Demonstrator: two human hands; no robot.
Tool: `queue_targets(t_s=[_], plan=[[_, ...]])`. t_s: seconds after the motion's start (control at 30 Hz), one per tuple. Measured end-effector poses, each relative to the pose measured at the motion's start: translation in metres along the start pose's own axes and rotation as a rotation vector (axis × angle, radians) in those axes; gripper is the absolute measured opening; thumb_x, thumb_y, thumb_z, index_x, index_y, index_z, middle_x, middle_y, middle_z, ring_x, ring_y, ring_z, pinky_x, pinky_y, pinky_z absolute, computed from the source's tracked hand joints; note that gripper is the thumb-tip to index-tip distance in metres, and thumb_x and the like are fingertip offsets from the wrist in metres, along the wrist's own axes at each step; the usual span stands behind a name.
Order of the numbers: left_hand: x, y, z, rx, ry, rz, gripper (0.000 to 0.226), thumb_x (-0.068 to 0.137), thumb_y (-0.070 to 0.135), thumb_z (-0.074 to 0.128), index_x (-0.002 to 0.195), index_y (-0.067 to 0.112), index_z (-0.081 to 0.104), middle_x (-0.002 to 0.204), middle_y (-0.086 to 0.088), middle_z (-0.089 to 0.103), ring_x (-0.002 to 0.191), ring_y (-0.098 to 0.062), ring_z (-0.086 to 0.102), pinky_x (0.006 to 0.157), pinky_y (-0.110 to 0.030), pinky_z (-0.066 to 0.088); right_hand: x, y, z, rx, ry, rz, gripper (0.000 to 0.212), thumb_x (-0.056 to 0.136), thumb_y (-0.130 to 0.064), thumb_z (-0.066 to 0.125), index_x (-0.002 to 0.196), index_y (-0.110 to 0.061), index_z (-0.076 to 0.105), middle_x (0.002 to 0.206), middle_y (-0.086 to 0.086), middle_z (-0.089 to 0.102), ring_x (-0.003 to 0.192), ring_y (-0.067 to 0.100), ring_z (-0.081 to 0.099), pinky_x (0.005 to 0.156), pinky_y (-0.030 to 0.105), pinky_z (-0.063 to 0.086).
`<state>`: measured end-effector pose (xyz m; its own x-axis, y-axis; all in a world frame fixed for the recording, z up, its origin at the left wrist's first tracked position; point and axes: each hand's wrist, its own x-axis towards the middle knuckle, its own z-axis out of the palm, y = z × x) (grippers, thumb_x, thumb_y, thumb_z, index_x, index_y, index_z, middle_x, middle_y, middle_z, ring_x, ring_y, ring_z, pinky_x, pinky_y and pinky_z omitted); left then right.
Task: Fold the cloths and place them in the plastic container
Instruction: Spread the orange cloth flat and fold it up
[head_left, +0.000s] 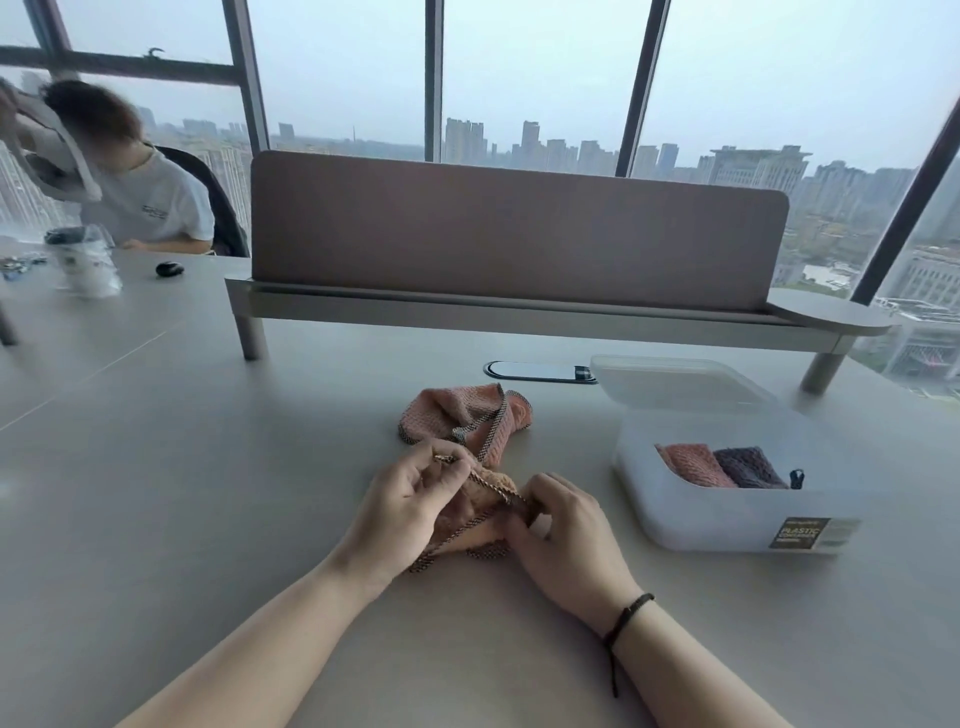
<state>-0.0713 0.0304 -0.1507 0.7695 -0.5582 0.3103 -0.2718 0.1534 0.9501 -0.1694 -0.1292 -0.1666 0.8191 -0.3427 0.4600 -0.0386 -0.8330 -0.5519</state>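
Grey table (208, 467), high-rise windows (535, 78) beyond. Nearest: left hand (410, 504) and right hand (566, 535), fingers curled, pinching tan cloth (485, 493) by its striped hem. Right: plastic container (727, 499), label reading "PLASTIC", holding folded pink and purple cloths. Behind: crumpled pink cloth (457, 415).

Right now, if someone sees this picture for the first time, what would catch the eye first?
First, the two hands at the centre of the table: the left hand and right hand pinch a tan cloth by its striped edge. Just behind lies a crumpled pink cloth. To the right stands the open plastic container, holding a folded pink cloth and a folded dark purple cloth.
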Motion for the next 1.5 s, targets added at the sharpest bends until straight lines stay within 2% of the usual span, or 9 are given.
queue_targets(t_s=[0.13, 0.23, 0.33, 0.53, 0.8, 0.97, 1.23, 1.4, 1.5], plan=[[-0.002, 0.001, 0.006, -0.178, -0.094, -0.016, 0.013, 0.080, 0.025, 0.076, 0.082, 0.012, 0.073, 0.081, -0.011, 0.068, 0.076, -0.023, 0.069, 0.079, -0.037, 0.057, 0.002, 0.005, -0.006, 0.187, 0.078, 0.060, 0.011, 0.083, -0.017, 0.067, 0.078, -0.024, 0.059, 0.076, -0.010, 0.067, 0.077, 0.005, 0.066, 0.067, 0.025, 0.052], [-0.005, -0.002, 0.016, 0.009, -0.084, 0.086, 0.009, 0.074, 0.015, 0.079, 0.073, 0.009, 0.072, 0.089, 0.000, 0.073, 0.084, -0.008, 0.069, 0.079, -0.016, 0.051, 0.003, 0.004, -0.013, 0.296, 0.071, 0.045, 0.017, 0.087, -0.005, 0.064, 0.081, -0.021, 0.066, 0.080, -0.008, 0.070, 0.076, 0.005, 0.069, 0.066, 0.016, 0.051], [-0.003, -0.009, 0.018, 0.125, 0.021, 0.116, 0.023, 0.071, 0.025, 0.089, 0.071, 0.013, 0.069, 0.087, 0.003, 0.074, 0.082, -0.007, 0.068, 0.078, -0.017, 0.051, 0.001, -0.002, -0.015, 0.346, 0.095, -0.001, 0.019, 0.088, 0.000, 0.063, 0.082, -0.018, 0.068, 0.078, -0.008, 0.069, 0.074, 0.003, 0.067, 0.064, 0.011, 0.047], [0.003, -0.008, 0.011, 0.131, 0.236, 0.105, 0.022, 0.077, -0.004, 0.080, 0.081, 0.016, 0.072, 0.078, 0.006, 0.075, 0.068, -0.004, 0.066, 0.067, -0.020, 0.052, 0.003, -0.002, -0.016, 0.289, 0.241, -0.023, 0.017, 0.086, -0.008, 0.059, 0.090, -0.024, 0.066, 0.082, -0.013, 0.069, 0.077, 0.006, 0.067, 0.069, 0.031, 0.056], [-0.006, 0.000, 0.011, 0.047, 0.032, -0.010, 0.031, 0.082, 0.040, 0.080, 0.107, 0.023, 0.075, 0.085, -0.010, 0.075, 0.075, -0.019, 0.064, 0.070, -0.031, 0.049, 0.002, -0.004, -0.020, 0.311, 0.278, -0.034, 0.008, 0.086, -0.020, 0.060, 0.087, -0.025, 0.067, 0.075, -0.011, 0.069, 0.071, 0.009, 0.065, 0.066, 0.036, 0.054], [-0.006, 0.001, 0.017, 0.212, 0.062, 0.068, 0.013, 0.081, 0.018, 0.076, 0.091, 0.024, 0.079, 0.097, 0.010, 0.078, 0.096, -0.004, 0.072, 0.086, -0.020, 0.054, -0.002, -0.014, -0.020, 0.283, 0.248, -0.132, 0.015, 0.082, -0.014, 0.070, 0.084, -0.028, 0.066, 0.071, -0.019, 0.062, 0.067, -0.001, 0.057, 0.062, 0.017, 0.046], [0.008, 0.038, -0.026, 0.122, 0.132, 0.132, 0.020, 0.082, 0.036, 0.075, 0.098, 0.026, 0.080, 0.099, -0.001, 0.079, 0.096, -0.020, 0.073, 0.090, -0.037, 0.056, 0.004, 0.003, -0.036, 0.064, 0.115, 0.112, 0.018, 0.075, -0.013, 0.068, 0.090, -0.023, 0.072, 0.082, -0.006, 0.071, 0.076, 0.017, 0.064, 0.067, 0.034, 0.053], [-0.002, 0.082, -0.049, 0.354, 0.062, 0.323, 0.013, 0.084, 0.022, 0.070, 0.093, 0.027, 0.078, 0.094, 0.017, 0.077, 0.091, 0.000, 0.072, 0.085, -0.016, 0.054, -0.004, -0.021, -0.084, 0.303, 0.122, 0.141, 0.022, 0.078, 0.002, 0.071, 0.080, -0.019, 0.075, 0.067, -0.005, 0.073, 0.060, -0.002, 0.066, 0.056, 0.014, 0.047], [-0.010, 0.113, -0.065, 0.296, 0.091, 0.336, 0.013, 0.075, 0.022, 0.075, 0.085, 0.028, 0.082, 0.087, 0.007, 0.079, 0.082, -0.008, 0.073, 0.079, -0.021, 0.058, -0.011, -0.047, -0.123, 0.450, 0.160, 0.036, 0.024, 0.082, 0.001, 0.073, 0.077, -0.023, 0.075, 0.069, -0.011, 0.074, 0.061, -0.002, 0.066, 0.058, 0.012, 0.048]])
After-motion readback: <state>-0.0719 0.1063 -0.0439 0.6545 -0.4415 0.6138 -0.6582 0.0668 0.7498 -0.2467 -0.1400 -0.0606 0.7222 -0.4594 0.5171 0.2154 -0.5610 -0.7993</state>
